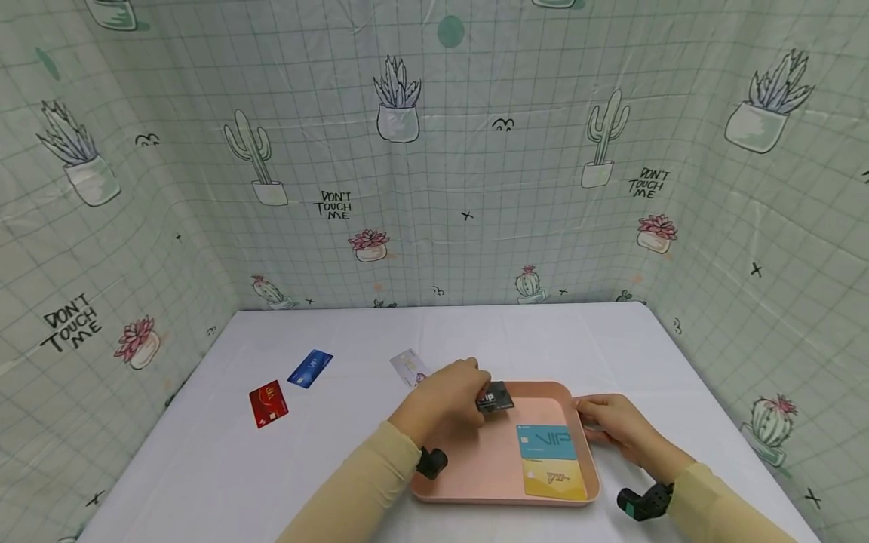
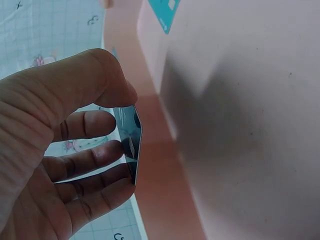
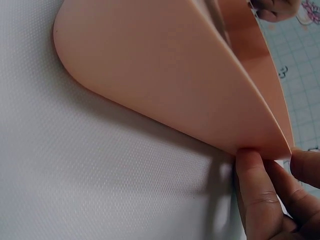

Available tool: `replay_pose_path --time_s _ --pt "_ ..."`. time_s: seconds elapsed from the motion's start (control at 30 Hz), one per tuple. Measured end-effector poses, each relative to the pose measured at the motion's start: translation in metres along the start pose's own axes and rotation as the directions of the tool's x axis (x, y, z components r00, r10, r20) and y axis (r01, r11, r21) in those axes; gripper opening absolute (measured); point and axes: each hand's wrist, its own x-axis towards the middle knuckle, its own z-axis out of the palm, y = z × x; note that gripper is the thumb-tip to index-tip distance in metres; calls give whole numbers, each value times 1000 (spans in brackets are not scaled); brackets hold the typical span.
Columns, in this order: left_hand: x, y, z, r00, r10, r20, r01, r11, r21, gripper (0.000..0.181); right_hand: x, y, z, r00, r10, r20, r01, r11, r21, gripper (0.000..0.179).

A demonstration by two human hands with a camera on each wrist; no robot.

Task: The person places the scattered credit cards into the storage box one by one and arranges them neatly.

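Observation:
My left hand pinches a black VIP card over the far part of a pink tray. In the left wrist view the card is seen nearly edge-on between thumb and fingertips, with a shadow on the tray floor. At the tray's right side my right hand holds the rim, thumb at the edge and fingers against the outer wall, as the right wrist view also shows. Inside the tray, a teal VIP card lies just beyond a yellow card, both along the right side.
On the white table to the left lie a red VIP card and a blue VIP card. Beyond the tray is a pale silver card, partly behind my left hand. A patterned cloth stands around the table.

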Motion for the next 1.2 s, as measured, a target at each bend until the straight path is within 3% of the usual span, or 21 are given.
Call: replay_pose_path --time_s 0.43,1.2 --pt "7 10 2 1000 13 -1 -13 1000 27 42 -2 2 -3 1000 0 -12 0 1000 -4 50" --pt "16 20 5 998 64 18 -64 997 46 42 1 0 1 1000 5 -28 -5 1000 -7 52"
